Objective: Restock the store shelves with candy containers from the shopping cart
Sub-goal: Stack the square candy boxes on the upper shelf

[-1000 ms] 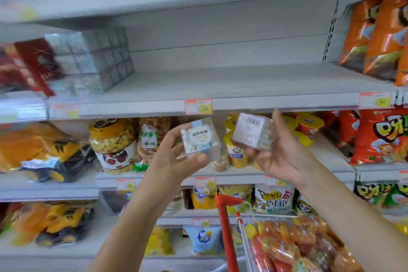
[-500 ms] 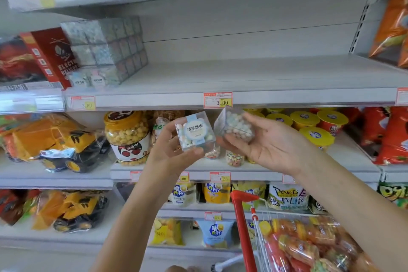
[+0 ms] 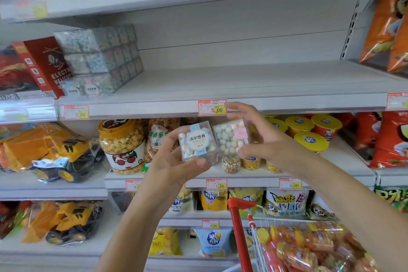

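While my left hand [image 3: 176, 161] clamps its fingers on the clear cube candy box with the blue label [image 3: 197, 142] and my right hand [image 3: 262, 139] pinches the pink-tagged clear box [image 3: 230, 137] beside it, I judge the bare grey shelf [image 3: 242, 81] lies up and ahead, its stacked cubes [image 3: 99, 55] nearer my left.

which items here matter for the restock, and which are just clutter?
Job:
left hand, holding blue-label candy cube
right hand, holding pink-label candy cube
stacked cubes
shelf
cart

Bystanders:
popcorn jar
toy trucks
yellow-lidded cups
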Available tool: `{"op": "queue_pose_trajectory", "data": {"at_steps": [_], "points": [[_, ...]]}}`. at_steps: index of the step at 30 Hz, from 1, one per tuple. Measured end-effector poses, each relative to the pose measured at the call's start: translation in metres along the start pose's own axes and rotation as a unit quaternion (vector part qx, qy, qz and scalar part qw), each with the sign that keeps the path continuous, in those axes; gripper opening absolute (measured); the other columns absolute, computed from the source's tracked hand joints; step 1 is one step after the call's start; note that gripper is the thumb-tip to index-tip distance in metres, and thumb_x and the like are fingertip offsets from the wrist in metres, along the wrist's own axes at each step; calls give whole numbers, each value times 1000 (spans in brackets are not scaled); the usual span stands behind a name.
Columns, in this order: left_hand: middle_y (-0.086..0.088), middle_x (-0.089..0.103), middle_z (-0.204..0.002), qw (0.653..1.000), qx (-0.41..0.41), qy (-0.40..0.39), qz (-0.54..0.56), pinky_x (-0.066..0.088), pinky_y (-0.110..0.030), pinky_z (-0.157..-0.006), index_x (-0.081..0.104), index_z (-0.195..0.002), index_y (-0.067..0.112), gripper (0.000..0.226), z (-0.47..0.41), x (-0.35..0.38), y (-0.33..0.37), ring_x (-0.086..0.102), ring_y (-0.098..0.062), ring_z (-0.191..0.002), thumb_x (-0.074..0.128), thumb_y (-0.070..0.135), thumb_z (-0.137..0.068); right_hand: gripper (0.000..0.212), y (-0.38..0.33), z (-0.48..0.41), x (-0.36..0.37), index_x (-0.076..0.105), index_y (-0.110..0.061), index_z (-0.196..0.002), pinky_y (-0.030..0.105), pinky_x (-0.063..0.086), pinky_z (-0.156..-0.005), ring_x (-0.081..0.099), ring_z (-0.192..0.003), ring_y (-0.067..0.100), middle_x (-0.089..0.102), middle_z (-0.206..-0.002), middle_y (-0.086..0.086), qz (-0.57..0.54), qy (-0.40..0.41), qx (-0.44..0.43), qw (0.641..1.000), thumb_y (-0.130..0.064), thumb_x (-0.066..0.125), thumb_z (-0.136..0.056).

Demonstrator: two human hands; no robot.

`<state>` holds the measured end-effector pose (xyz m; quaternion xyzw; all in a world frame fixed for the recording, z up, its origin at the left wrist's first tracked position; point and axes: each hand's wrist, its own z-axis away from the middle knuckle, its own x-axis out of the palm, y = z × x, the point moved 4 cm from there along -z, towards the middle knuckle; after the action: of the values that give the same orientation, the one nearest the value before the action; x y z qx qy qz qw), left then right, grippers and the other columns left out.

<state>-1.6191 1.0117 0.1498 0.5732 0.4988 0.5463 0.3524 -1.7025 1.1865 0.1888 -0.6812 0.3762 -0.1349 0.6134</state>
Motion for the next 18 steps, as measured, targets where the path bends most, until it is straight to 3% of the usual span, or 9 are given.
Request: {"op": "queue_pose_trajectory", "data": {"at_steps": [3, 5, 8, 13, 15, 18], "points": [[-19, 63, -119, 1000, -6, -10, -9, 54, -44, -89, 48, -127, 15, 73, 0, 2, -2, 64, -38, -105, 76, -5, -63, 86, 1, -1, -6, 38, -42, -131, 30, 54, -88, 60, -106, 6, 51, -126, -11, 4, 24, 0, 1000, -2, 77, -67], [-19, 63, -119, 1000, -3, -4, -5, 54, -43, -89, 48, -126, 14, 75, 0, 2, -3, 63, -38, -105, 78, -3, -60, 81, 3, -3, -8, 41, -36, -127, 25, 54, -88, 62, -105, 4, 56, -121, -8, 2, 34, 7, 999, 2, 80, -68], [-15, 65, -117, 1000, 12, 5, 2, 53, -44, -90, 47, -126, 14, 77, -1, -1, -2, 63, -37, -107, 78, 2, -56, 75, -2, -2, -11, 47, -31, -125, 20, 53, -86, 60, -103, -3, 60, -117, -13, 88, 60, -15, 994, -4, 83, -64], [-3, 70, -107, 997, 57, 51, 0, 54, -41, -88, 49, -118, 17, 68, 2, -12, 9, 66, -27, -101, 71, -8, -59, 72, -19, 1, -9, 53, -48, -117, 17, 54, -80, 55, -105, -10, 57, -112, -30, 211, 84, -77, 971, 0, 76, -67], [-3, 71, -104, 996, 61, 57, 21, 56, -43, -84, 51, -115, 18, 63, 3, -16, 13, 67, -27, -97, 68, -9, -60, 71, -23, -2, -4, 50, -51, -117, 14, 52, -80, 54, -105, -8, 56, -113, -29, 244, 89, -92, 961, -4, 74, -69], [-10, 68, -111, 996, 51, 39, 63, 56, -43, -80, 54, -116, 20, 75, 5, -17, 14, 66, -34, -100, 82, 0, -50, 59, -28, -11, 7, 42, -40, -112, 7, 46, -65, 59, -88, -2, 61, -102, -19, 294, 109, -93, 945, -21, 79, -70]]}}
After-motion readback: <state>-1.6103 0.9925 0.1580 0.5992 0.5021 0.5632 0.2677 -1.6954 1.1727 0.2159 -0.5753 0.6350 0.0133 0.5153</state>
